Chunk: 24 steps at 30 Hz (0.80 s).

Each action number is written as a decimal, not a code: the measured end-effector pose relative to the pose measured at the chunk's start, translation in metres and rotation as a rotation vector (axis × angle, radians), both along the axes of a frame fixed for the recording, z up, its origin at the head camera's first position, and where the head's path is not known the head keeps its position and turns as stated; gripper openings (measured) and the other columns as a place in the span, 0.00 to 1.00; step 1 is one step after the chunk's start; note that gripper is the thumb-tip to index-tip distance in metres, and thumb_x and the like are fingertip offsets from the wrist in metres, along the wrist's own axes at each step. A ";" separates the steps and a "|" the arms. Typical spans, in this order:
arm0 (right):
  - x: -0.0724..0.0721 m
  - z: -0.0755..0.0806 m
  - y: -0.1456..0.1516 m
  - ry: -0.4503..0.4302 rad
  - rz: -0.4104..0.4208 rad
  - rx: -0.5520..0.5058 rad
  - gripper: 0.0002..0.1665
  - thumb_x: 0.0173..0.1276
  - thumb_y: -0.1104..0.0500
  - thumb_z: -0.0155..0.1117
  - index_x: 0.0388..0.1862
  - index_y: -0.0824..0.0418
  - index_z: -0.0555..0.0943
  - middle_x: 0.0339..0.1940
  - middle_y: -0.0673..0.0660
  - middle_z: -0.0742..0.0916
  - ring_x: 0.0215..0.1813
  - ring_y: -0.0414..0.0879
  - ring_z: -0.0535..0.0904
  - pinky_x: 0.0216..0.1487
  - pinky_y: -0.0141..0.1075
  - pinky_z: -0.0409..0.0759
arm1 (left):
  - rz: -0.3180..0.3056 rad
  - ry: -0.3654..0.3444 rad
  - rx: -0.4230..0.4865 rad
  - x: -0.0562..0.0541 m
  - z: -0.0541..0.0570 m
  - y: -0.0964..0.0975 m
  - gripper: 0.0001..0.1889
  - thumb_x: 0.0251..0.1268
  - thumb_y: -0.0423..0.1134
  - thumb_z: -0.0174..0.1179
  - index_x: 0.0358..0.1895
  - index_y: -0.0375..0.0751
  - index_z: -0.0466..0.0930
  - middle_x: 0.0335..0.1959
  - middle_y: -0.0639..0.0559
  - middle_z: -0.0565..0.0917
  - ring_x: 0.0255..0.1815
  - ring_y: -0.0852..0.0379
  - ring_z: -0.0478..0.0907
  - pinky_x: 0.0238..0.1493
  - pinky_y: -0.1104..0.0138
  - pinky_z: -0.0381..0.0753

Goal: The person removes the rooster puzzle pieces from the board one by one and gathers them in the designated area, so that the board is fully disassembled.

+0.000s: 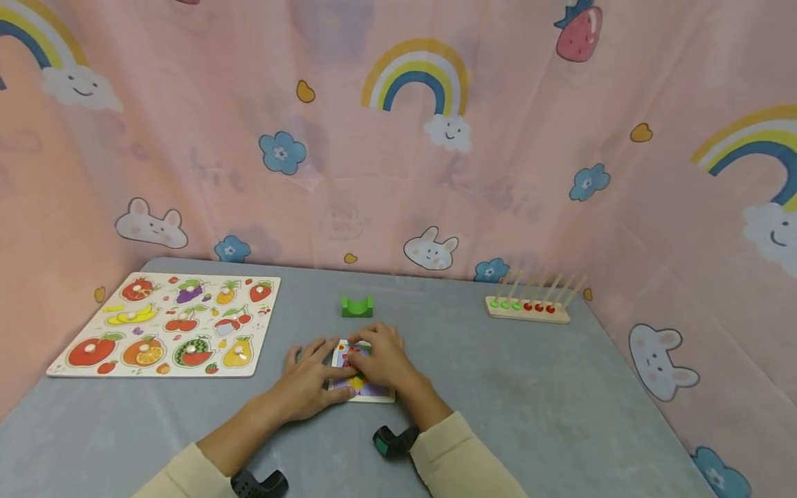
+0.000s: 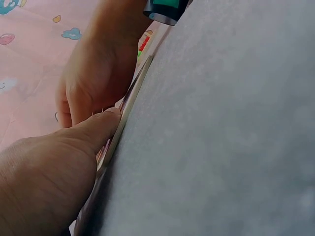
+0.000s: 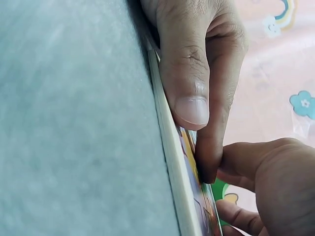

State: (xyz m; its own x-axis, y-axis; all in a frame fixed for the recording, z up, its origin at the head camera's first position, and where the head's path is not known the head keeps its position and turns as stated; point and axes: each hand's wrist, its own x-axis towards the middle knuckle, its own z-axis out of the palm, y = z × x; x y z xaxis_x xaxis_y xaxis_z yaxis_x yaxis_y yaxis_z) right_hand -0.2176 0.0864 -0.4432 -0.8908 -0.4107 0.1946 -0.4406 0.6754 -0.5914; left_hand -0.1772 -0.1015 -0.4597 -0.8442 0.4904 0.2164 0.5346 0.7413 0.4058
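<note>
A small wooden-edged picture board [image 1: 373, 391] with a purple and yellow printed face lies on the table. My left hand [image 1: 305, 387] rests at its left side, fairly straight thumb and index finger over the printed face; the right wrist view shows this thumb [image 3: 189, 93] close to the board's pale edge. Bent over the upper part of the board, my right hand [image 1: 382, 356] touches it with thumb and fingertips. Whether a loose piece lies under these fingertips is hidden. A green block [image 1: 357, 308] with a curved notch stands behind the board.
At the left lies a large fruit puzzle board [image 1: 214, 321] with knobbed pieces. A wooden peg stand [image 1: 529, 311] with green and red beads is at the back right. A patterned pink cloth [image 1: 386, 194] hangs behind the grey table [image 1: 529, 415]. Both wrists carry dark cameras [image 1: 395, 441].
</note>
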 end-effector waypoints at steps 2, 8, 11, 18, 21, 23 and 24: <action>0.000 -0.001 0.000 0.011 -0.001 0.019 0.11 0.63 0.55 0.64 0.44 0.54 0.85 0.51 0.54 0.78 0.53 0.53 0.67 0.52 0.52 0.62 | -0.003 -0.007 0.002 0.000 0.000 0.000 0.21 0.61 0.60 0.61 0.55 0.60 0.84 0.71 0.37 0.62 0.70 0.34 0.54 0.59 0.33 0.45; 0.000 0.000 -0.002 -0.001 -0.024 0.059 0.10 0.62 0.56 0.63 0.42 0.52 0.85 0.51 0.53 0.77 0.53 0.52 0.67 0.50 0.50 0.62 | -0.001 -0.014 -0.005 -0.001 -0.001 0.001 0.21 0.61 0.60 0.61 0.54 0.60 0.85 0.71 0.38 0.62 0.70 0.34 0.54 0.59 0.33 0.45; -0.001 0.002 -0.002 -0.017 -0.036 0.081 0.10 0.62 0.56 0.62 0.42 0.52 0.84 0.51 0.52 0.77 0.54 0.52 0.67 0.51 0.49 0.62 | 0.000 -0.011 -0.011 -0.002 -0.001 0.001 0.21 0.61 0.61 0.61 0.54 0.60 0.85 0.71 0.38 0.62 0.70 0.34 0.54 0.59 0.32 0.45; -0.002 0.005 -0.004 -0.033 -0.037 0.129 0.11 0.60 0.58 0.61 0.42 0.52 0.82 0.52 0.53 0.76 0.54 0.53 0.66 0.49 0.49 0.62 | -0.006 -0.002 -0.004 -0.003 -0.001 0.001 0.21 0.61 0.62 0.60 0.53 0.59 0.85 0.71 0.38 0.63 0.70 0.34 0.55 0.59 0.32 0.46; -0.002 0.005 -0.005 -0.039 -0.039 0.139 0.12 0.59 0.58 0.61 0.42 0.51 0.81 0.53 0.53 0.76 0.53 0.52 0.66 0.49 0.48 0.61 | -0.007 -0.004 -0.003 -0.003 -0.001 0.001 0.22 0.61 0.62 0.60 0.53 0.58 0.85 0.71 0.37 0.63 0.70 0.34 0.55 0.59 0.32 0.45; -0.002 0.003 -0.006 -0.040 -0.038 0.133 0.12 0.59 0.58 0.61 0.43 0.51 0.81 0.53 0.53 0.75 0.53 0.52 0.66 0.49 0.47 0.61 | -0.007 -0.007 -0.001 -0.002 -0.002 0.000 0.22 0.61 0.62 0.59 0.53 0.58 0.85 0.71 0.37 0.62 0.70 0.34 0.54 0.59 0.32 0.45; -0.002 0.003 -0.006 -0.039 -0.036 0.128 0.12 0.59 0.58 0.61 0.43 0.51 0.80 0.53 0.53 0.76 0.53 0.52 0.66 0.49 0.47 0.61 | -0.006 -0.009 -0.001 -0.002 -0.002 0.000 0.22 0.61 0.62 0.59 0.53 0.58 0.85 0.71 0.37 0.62 0.70 0.34 0.54 0.59 0.32 0.45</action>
State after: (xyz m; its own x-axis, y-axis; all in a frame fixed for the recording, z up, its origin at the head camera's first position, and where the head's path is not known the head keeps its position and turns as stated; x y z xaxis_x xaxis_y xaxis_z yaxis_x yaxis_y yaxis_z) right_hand -0.2196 0.0806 -0.4403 -0.9112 -0.3976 0.1081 -0.3933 0.7611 -0.5157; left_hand -0.1787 -0.1017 -0.4613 -0.8431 0.4957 0.2085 0.5355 0.7383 0.4100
